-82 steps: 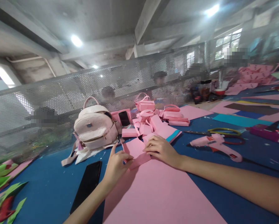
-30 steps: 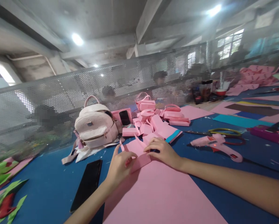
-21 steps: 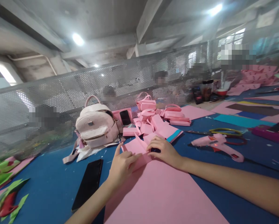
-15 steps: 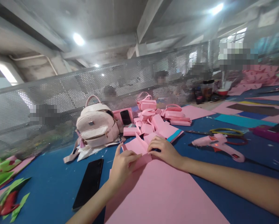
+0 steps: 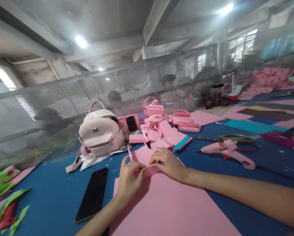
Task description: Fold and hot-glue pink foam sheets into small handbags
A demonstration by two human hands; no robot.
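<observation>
A large pink sheet (image 5: 171, 209) lies on the blue table in front of me. At its far edge sits a small folded pink piece (image 5: 142, 156) with flaps standing up. My left hand (image 5: 128, 178) pinches the left side of that piece, fingers closed on it. My right hand (image 5: 168, 163) presses down on its right side, fingers curled over the fold. The two hands almost touch above the piece.
A black phone (image 5: 92, 195) lies left of the sheet. Behind stand a pale pink backpack (image 5: 100, 132) and a heap of finished pink paper bags (image 5: 165, 124). A pink glue gun (image 5: 227, 151) and scissors (image 5: 235, 138) lie to the right. Green scraps (image 5: 4, 196) sit far left. People sit behind the mesh screen (image 5: 112, 91).
My right hand has slid left along the folded piece, closer to my left hand. The large sheet shifted slightly. Nothing else on the table moved.
</observation>
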